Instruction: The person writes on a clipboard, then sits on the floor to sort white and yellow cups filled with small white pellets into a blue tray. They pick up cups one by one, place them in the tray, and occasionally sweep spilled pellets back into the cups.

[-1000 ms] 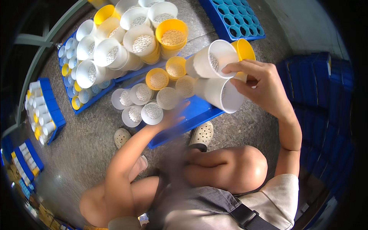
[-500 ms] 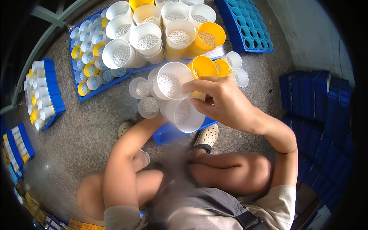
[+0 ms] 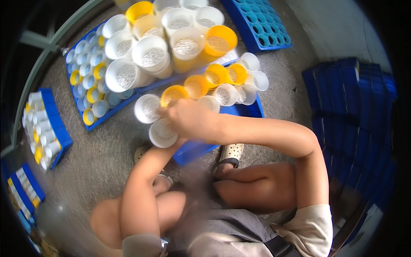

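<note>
My right hand [image 3: 192, 120] is smeared by motion, its fingers bent and turned left. It is over the left end of a cluster of small cups, between a yellow cup [image 3: 174, 94] and a white cup [image 3: 163, 133], both holding white pellets. Just left is another white cup [image 3: 147, 108] of pellets. My left forearm [image 3: 154, 160] reaches up beneath these cups; the left hand is hidden behind them and my right wrist. More yellow cups [image 3: 196, 86] and white cups [image 3: 225, 94] with pellets stand on a blue tray [image 3: 195, 152], partly covered by my right arm.
Larger stacked white cups [image 3: 150, 53] and yellow cups [image 3: 220, 40] of pellets stand beyond. A blue tray [image 3: 109, 115] of small cups is at the left; another blue tray [image 3: 257, 23] with turquoise cups lies far right. Blue crates [image 3: 351, 124] stack along the right wall.
My right hand has moved left and down, away from the two tilted white cups it was pinching. More small cups now show on the tray. The whole view has shifted slightly.
</note>
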Motion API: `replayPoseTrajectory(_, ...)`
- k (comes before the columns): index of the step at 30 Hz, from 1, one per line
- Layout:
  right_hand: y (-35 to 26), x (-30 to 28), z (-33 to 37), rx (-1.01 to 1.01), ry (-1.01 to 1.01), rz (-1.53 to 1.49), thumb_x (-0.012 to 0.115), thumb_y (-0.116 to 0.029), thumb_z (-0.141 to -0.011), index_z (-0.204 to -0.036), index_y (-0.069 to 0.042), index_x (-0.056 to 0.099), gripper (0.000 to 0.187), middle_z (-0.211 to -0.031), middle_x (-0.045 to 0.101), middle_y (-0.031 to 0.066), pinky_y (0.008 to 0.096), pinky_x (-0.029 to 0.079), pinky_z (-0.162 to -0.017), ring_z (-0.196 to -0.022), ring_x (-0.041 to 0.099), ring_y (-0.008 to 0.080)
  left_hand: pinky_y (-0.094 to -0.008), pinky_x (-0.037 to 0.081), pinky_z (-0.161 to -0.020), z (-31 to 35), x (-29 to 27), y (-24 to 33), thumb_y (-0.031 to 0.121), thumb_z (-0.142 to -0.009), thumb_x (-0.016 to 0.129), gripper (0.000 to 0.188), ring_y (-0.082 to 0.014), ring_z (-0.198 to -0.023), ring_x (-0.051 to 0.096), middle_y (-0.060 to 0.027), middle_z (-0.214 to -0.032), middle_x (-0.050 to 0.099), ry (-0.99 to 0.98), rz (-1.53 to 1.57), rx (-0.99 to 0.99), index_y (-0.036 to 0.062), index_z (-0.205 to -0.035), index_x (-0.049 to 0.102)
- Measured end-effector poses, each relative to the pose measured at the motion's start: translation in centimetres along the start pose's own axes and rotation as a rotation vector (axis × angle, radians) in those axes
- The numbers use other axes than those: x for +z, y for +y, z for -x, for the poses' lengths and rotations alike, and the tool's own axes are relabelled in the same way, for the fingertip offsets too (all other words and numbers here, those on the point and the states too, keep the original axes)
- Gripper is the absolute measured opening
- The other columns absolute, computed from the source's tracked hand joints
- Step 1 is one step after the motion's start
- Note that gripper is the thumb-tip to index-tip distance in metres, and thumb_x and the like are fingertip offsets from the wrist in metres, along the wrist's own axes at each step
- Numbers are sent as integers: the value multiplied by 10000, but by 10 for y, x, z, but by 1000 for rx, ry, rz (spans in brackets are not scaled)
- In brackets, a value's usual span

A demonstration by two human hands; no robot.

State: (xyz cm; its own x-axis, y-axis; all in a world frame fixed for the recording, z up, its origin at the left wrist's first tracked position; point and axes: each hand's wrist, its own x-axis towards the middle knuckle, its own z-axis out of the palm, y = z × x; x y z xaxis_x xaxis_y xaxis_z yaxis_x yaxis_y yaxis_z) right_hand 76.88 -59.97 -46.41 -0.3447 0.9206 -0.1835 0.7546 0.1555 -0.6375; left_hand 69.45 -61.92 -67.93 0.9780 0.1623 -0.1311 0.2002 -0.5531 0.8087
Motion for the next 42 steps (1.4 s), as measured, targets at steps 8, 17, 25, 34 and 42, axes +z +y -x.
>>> replayPoseTrajectory(8, 16, -39, 66, -38, 282, 148, 702, -151, -837, -1215, -19, 611, 411, -1033, 679, 171, 403, 599, -655, -758, 721, 329, -456, 407, -1124, -9, -2, 4, 276, -855, 786, 888, -376, -1332, 507, -250, -1494, 443, -36, 93, -52, 22, -1553, 298)
replayPoseTrajectory(17, 96, -42, 194, 446, 472, 224, 704, -118, -849, -1136, -80, 669, 292, -1102, 697, 87, 392, 585, -675, -876, 718, 292, -452, 412, -1124, -25, 12, 28, 289, -861, 796, 929, -370, -1323, 519, -242, -1498, 443, -41, 364, -105, 30, -1576, 262)
replayPoseTrajectory(25, 135, 9, 177, 289, 496, 415, 652, -117, -802, -1054, -63, 624, 259, -1045, 638, 60, 344, 569, -682, -923, 687, 226, -455, 352, -1169, -48, 14, 36, 296, -874, 779, 945, -377, -1388, 454, -256, -1554, 385, -41, 361, -96, 42, -1595, 223)
replayPoseTrajectory(34, 142, 13, 168, 225, 685, 390, 657, -91, -813, -1067, -67, 653, 255, -1015, 645, 57, 320, 552, -627, -842, 691, 221, -453, 400, -1126, -33, 44, 22, 181, -895, 714, 644, -425, -1344, 469, -245, -1438, 486, 10, 92, -99, 7, -1444, 426)
replayPoseTrajectory(42, 147, 66, 215, 269, 480, 6, 672, 13, -815, -1110, -35, 674, 299, -1006, 695, 130, 379, 578, -702, -812, 690, 333, -465, 419, -1098, 50, 50, 21, 33, -914, 588, 469, -445, -1306, 489, -239, -1421, 500, 136, -58, -464, -7, -1376, 520)
